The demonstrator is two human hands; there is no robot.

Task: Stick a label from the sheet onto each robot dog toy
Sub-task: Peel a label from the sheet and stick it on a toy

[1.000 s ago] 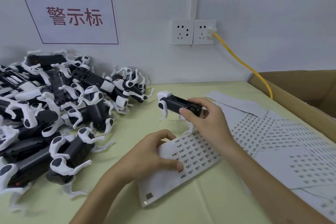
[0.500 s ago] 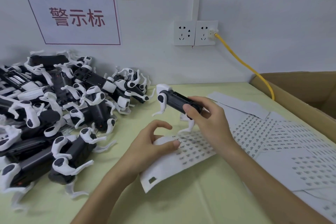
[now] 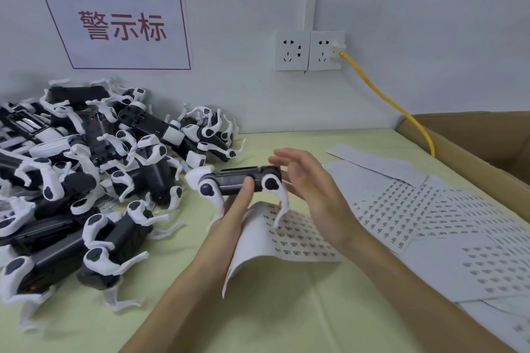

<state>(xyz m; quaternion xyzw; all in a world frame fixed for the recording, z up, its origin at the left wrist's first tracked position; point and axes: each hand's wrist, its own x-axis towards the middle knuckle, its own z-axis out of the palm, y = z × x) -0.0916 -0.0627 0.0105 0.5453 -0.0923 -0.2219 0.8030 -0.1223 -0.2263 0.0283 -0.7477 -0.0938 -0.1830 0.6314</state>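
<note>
A black robot dog toy (image 3: 231,180) with white legs is held level above the table, legs hanging down. My left hand (image 3: 233,210) grips it from below, thumb pressed on its side. My right hand (image 3: 311,185) hovers at the toy's right end with fingers spread and nothing in them. Under both hands lies the label sheet (image 3: 299,235); its left edge curls up against my left hand. Whether a label sits on a fingertip is too blurred to tell.
A big pile of robot dog toys (image 3: 86,169) fills the left of the green table. More label sheets (image 3: 430,218) spread on the right, beside an open cardboard box (image 3: 473,149). A yellow cable (image 3: 387,100) runs from the wall sockets (image 3: 309,50).
My left hand left the sheet and took hold of the toy. My right hand released the toy and opened. The toy turned level and the sheet's left edge curled up.
</note>
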